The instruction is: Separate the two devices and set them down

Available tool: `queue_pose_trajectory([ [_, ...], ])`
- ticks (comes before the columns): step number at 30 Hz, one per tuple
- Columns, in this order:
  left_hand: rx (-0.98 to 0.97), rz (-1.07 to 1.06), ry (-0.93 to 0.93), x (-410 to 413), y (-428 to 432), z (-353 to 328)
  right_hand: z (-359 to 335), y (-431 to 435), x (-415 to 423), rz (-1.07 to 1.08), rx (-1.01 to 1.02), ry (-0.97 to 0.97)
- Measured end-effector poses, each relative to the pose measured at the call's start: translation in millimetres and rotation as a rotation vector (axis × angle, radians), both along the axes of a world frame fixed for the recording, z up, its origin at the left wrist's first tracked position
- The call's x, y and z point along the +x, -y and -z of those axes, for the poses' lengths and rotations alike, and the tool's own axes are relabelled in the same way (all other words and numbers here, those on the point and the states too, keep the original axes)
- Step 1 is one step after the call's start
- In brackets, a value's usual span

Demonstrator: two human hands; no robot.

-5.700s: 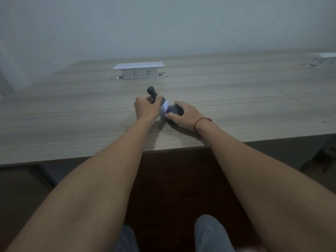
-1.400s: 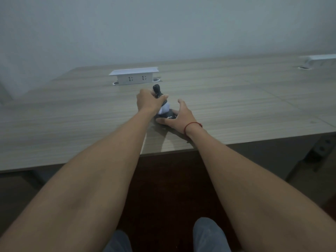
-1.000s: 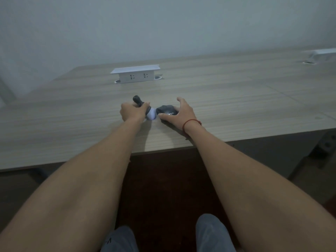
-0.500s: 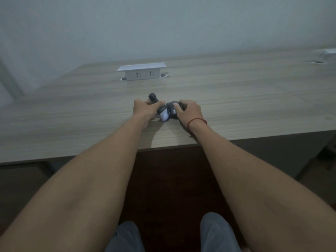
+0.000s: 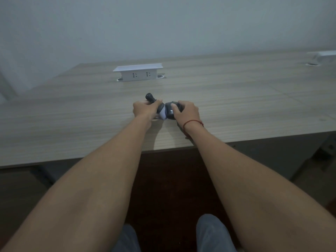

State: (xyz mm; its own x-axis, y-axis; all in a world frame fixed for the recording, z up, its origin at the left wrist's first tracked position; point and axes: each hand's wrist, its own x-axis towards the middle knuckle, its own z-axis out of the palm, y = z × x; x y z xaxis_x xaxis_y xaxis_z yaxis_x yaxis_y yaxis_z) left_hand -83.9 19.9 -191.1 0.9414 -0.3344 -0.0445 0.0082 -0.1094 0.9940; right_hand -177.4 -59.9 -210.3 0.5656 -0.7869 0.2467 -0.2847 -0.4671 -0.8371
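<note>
A small dark device lies on the wooden table (image 5: 236, 110) between my hands. Its black knobbed stem (image 5: 150, 97) sticks up and away past my left hand (image 5: 144, 109), whose fingers curl round the stem's lower part. A pale white-lilac band (image 5: 163, 113) shows in the gap between the hands. My right hand (image 5: 186, 110), with a red string on its wrist, grips the rounded dark body (image 5: 171, 110), thumb laid over a white marking. Most of the device is hidden by my fingers.
A white pop-up socket box (image 5: 138, 72) stands raised from the table behind the hands. Another white box (image 5: 325, 55) shows at the far right edge. The table's front edge runs just below my wrists; my knees show at the bottom.
Over the last second my hands drew together and the two parts meet; my right hand, earlier spread beside the dark body, now wraps it. The stem tilts up-left.
</note>
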Motion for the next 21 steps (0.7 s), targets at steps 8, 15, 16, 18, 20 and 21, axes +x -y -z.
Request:
queue_pose_trajectory([
  [8, -0.002, 0.244, -0.191, -13, -31, -13, -2, -5, 1, 0.080, 0.004, 0.002],
  [15, -0.142, 0.083, -0.264, -14, -28, -9, -4, -7, -2, 0.085, 0.020, 0.005],
  [16, -0.133, 0.077, -0.262, -11, -28, -8, -5, -6, -2, 0.088, 0.026, 0.004],
  [18, -0.097, 0.088, -0.240, -6, -30, -8, -7, -5, -1, 0.090, 0.048, -0.007],
  [20, -0.026, 0.077, -0.189, -2, -30, -8, -12, -3, 1, 0.082, 0.078, -0.033],
  [21, 0.022, 0.050, -0.154, 1, -31, -8, -15, -3, 3, 0.074, 0.086, -0.047],
])
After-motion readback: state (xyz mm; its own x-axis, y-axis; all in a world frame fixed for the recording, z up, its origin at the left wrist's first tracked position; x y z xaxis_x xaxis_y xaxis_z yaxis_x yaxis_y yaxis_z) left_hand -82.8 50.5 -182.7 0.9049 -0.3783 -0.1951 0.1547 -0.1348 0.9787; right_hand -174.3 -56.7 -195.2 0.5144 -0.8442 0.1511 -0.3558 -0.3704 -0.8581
